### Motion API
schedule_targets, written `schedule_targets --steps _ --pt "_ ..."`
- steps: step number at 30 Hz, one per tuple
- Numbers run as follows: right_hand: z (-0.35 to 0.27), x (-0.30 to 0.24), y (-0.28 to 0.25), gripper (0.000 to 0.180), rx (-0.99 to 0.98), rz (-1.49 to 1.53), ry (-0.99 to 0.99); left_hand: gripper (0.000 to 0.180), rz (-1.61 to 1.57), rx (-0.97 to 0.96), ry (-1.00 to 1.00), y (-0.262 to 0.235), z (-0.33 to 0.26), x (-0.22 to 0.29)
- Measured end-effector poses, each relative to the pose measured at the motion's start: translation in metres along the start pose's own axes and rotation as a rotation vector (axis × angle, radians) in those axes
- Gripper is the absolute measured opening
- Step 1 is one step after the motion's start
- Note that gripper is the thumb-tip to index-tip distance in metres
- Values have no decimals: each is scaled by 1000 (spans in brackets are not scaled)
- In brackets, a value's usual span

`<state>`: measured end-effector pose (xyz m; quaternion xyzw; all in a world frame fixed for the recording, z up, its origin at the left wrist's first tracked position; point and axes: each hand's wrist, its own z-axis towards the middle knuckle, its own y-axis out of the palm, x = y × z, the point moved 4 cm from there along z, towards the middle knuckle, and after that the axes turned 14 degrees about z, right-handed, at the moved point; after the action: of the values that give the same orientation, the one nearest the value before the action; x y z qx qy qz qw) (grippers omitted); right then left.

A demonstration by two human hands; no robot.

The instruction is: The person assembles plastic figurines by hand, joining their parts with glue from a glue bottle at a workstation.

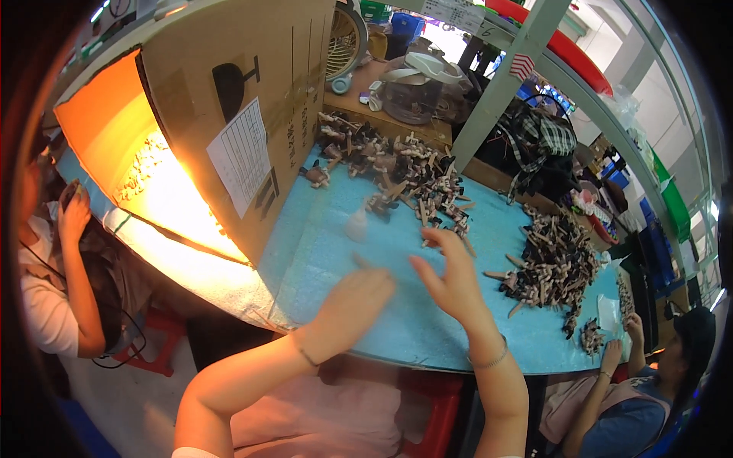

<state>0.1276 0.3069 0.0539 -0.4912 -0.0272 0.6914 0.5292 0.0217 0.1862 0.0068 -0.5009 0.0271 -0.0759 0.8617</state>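
Note:
My left hand (353, 307) is over the blue tabletop (321, 263), smeared by motion, so its grip does not show. A small blurred brownish shape (365, 263) is just beyond its fingers; I cannot make out what it is. To its right my right hand (455, 281) is raised with thumb and fingers apart, holding nothing visible. A small white squeeze bottle (356, 226) stands on the table ahead of my hands. Beyond it lies a wide heap of small doll-like figures (408, 169) in black, beige and brown.
Another heap of figures (553, 263) lies to the right, near a co-worker (630, 389). A tall cardboard box (237, 99) with a brightly lit inside stands at left, beside another person (57, 275). A metal post (511, 84) and a fan (343, 42) are behind.

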Motion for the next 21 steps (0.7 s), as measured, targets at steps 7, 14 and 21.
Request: schedule_targets --steps 7,14,21 --pt "43 27 84 44 -35 -15 143 50 -246 288 -450 -37 -39 -38" --pt "13 12 58 31 118 447 251 34 -115 71 -368 -28 -52 -30" --pt "-67 -36 6 31 281 717 486 34 -413 310 -345 -42 -75 -24"
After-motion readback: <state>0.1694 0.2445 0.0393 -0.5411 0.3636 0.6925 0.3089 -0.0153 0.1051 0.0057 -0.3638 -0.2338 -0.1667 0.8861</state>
